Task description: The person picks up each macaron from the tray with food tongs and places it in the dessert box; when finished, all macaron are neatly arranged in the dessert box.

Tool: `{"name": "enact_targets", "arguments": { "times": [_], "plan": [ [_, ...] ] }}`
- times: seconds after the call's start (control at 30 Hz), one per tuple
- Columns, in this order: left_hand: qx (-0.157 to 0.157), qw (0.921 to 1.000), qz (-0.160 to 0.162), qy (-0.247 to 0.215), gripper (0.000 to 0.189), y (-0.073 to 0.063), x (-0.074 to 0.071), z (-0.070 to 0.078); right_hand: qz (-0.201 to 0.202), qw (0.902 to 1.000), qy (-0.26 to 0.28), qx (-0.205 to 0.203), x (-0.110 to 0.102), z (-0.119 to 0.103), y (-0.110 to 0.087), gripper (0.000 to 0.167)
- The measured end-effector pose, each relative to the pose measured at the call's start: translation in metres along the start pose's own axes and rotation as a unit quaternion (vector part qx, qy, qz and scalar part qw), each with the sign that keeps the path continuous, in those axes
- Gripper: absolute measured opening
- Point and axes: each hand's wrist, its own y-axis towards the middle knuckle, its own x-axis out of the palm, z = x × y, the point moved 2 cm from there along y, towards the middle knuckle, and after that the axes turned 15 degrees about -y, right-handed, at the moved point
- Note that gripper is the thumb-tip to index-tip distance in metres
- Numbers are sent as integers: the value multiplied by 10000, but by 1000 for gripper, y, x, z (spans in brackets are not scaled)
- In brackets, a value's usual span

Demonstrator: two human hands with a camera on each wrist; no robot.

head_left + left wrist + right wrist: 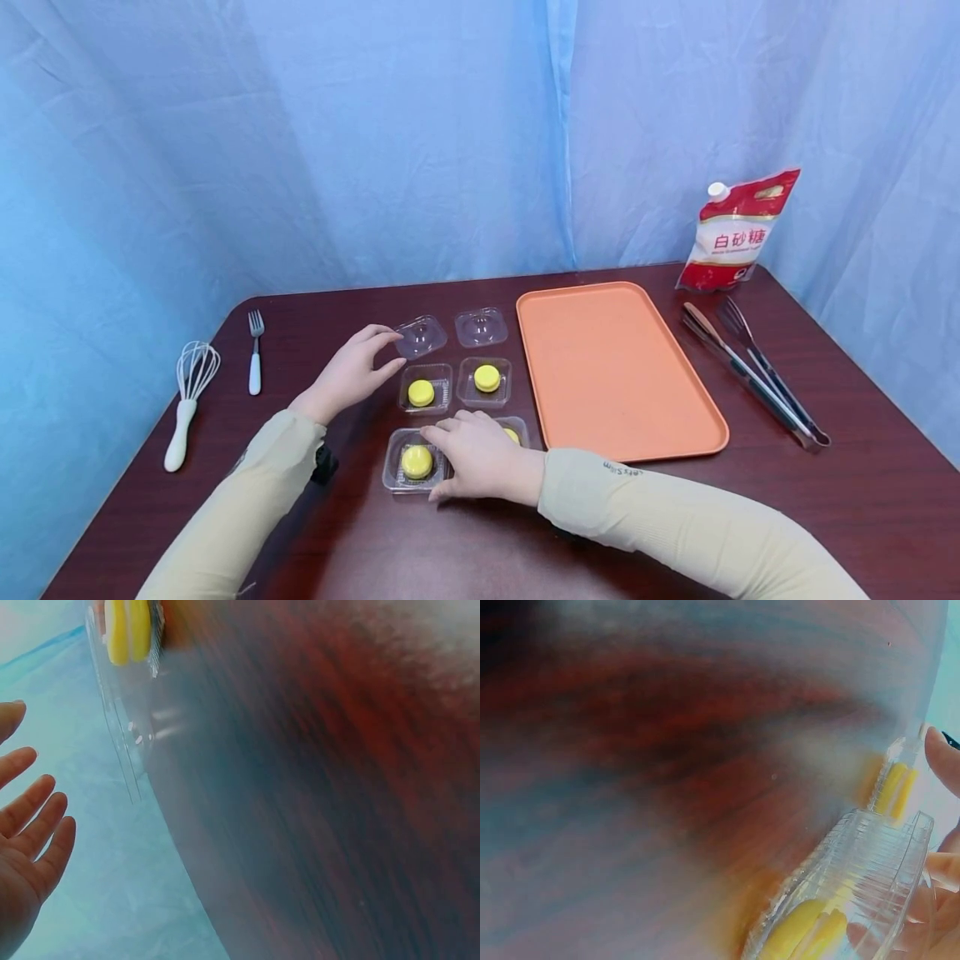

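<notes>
In the head view my left hand (352,375) reaches over the table's left middle, fingers loosely spread, fingertips right at a clear domed plastic lid (429,335). Nothing shows between its fingers (34,799) in the left wrist view. My right hand (483,458) is spread beside the front left clear plastic box (392,477), with thumb and fingertips at its right side. A yellow macaron (417,462) sits inside that box. The hand partly hides the front right box (522,427) and its macaron. Behind stand two uncovered boxes, left (444,402) and right (504,395), each with one yellow macaron.
Another clear lid (491,335) lies behind the right box. An orange tray (615,367) lies right of the boxes. Further right are tongs (750,375), a dark whisk (772,367) and a red-white sugar pouch (727,237). A fork (256,350) and white whisk (187,408) lie left.
</notes>
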Motion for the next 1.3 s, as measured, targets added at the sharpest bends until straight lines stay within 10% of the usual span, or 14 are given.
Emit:
{"name": "enact_targets", "arguments": {
  "times": [1.3],
  "plan": [
    [-706,9908,-1023,528,40,32,23,-20,34,10000,-26,-52,1,0,0,72]
  ]
}}
